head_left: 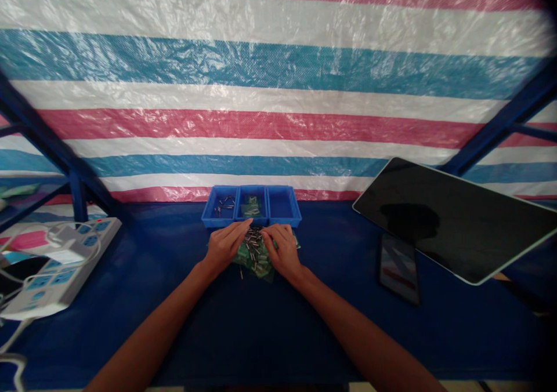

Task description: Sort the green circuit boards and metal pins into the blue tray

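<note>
A pile of small dark metal pieces (253, 242), like screws or pins, lies on the blue table, mixed with small greenish clear packets (260, 264). My left hand (224, 246) rests at the pile's left edge, its fingers stretched out and lying together. Opposite it, my right hand (284, 248) cups the right side, thumb apart from the bent fingers. Neither hand visibly holds a piece, though some fingertips are hidden. Just beyond stand three joined blue bins: metal pieces lie in the left bin (209, 211), packets in the middle bin (251, 220), and nothing shows in the right bin (284, 205).
A white power strip (82, 276) with plugs and cables lies at the left. To the right are a phone-like dark device (398, 270) and a large black-screened panel (456, 218). Behind the table hangs a striped plastic sheet (278, 125) between blue frame bars (491, 125).
</note>
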The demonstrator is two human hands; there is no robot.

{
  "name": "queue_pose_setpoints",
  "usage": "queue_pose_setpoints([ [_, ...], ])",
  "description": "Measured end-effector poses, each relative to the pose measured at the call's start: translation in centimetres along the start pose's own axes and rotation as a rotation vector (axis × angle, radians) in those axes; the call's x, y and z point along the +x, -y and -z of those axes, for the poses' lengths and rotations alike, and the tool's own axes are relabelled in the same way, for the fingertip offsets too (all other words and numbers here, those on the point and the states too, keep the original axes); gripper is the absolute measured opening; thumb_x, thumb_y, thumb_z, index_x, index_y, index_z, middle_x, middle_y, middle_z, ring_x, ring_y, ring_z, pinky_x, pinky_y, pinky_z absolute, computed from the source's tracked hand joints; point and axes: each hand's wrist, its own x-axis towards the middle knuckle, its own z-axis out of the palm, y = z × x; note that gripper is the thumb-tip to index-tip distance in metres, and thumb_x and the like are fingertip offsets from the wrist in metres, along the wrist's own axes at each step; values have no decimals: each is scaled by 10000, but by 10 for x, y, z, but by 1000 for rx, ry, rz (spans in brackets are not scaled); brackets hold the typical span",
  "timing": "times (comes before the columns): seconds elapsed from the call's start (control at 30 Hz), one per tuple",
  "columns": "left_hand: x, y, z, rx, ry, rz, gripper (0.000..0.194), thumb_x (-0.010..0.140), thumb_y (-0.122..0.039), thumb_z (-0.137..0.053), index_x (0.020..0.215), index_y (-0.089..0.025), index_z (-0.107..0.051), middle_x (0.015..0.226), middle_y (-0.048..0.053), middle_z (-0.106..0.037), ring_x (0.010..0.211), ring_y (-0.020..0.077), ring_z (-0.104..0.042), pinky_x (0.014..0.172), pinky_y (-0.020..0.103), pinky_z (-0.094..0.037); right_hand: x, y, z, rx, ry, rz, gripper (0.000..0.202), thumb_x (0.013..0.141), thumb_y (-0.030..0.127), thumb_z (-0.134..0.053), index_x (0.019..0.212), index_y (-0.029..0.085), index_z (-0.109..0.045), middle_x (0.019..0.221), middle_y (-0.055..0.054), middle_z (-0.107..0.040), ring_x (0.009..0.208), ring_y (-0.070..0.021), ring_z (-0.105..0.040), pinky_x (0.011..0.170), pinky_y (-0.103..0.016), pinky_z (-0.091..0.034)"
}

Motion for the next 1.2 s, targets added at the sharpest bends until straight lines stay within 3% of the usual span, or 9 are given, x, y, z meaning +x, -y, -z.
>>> queue_pose_setpoints([
  [0.07,1,0,-1,35,5,16,331,932,-192,-474,1254,-178,-551,1036,69,-698,886,143,-674,828,264,-544,0,-1,0,-2,-5,3,183,942,223,-439,883,199,-611,836,-35,-669,790,-155,-591,775,-341,-379],
  [0.17,2,0,-1,66,-84,31,251,896,-214,-558,1136,-169,-612,898,51,-710,762,133,-661,763,259,-539,0,-1,-1,0,-6,8,184,946,224,-434,876,201,-602,838,-35,-672,785,-155,-584,771,-344,-372],
  [0.33,3,2,-1,8,-128,8,98,860,-178,-605,949,-167,-647,849,43,-706,757,138,-633,752,279,-525,0,-1,0,6,-5,4,164,942,210,-448,872,198,-596,835,-29,-672,781,-151,-579,769,-345,-369],
  [0.47,0,6,-1,-44,-90,-20,185,891,-143,-540,1034,-183,-650,952,61,-698,873,149,-629,810,298,-523,0,-1,0,10,-9,7,170,941,210,-447,868,196,-600,840,-30,-671,781,-149,-578,767,-345,-370],
  [0.63,-5,9,-4,-82,-44,41,271,928,-149,-451,1130,-187,-627,1023,80,-690,925,151,-651,842,291,-532,0,-1,0,14,-13,0,160,939,213,-445,911,203,-603,863,-34,-677,798,-159,-590,775,-348,-376],
  [0.93,-5,7,-5,-127,8,130,281,962,-239,-403,1138,-156,-606,727,8,-696,620,98,-660,657,188,-538,0,-2,-1,18,-19,-2,200,932,242,-465,1071,212,-606,873,-41,-682,789,-166,-603,770,-350,-399],
  [1.2,-5,5,-5,-126,60,138,286,966,-247,-383,1151,-157,-582,680,-14,-681,552,76,-630,610,157,-501,1,0,-2,39,1,54,146,917,243,-515,1000,210,-630,876,-44,-686,803,-169,-605,755,-349,-409],
])
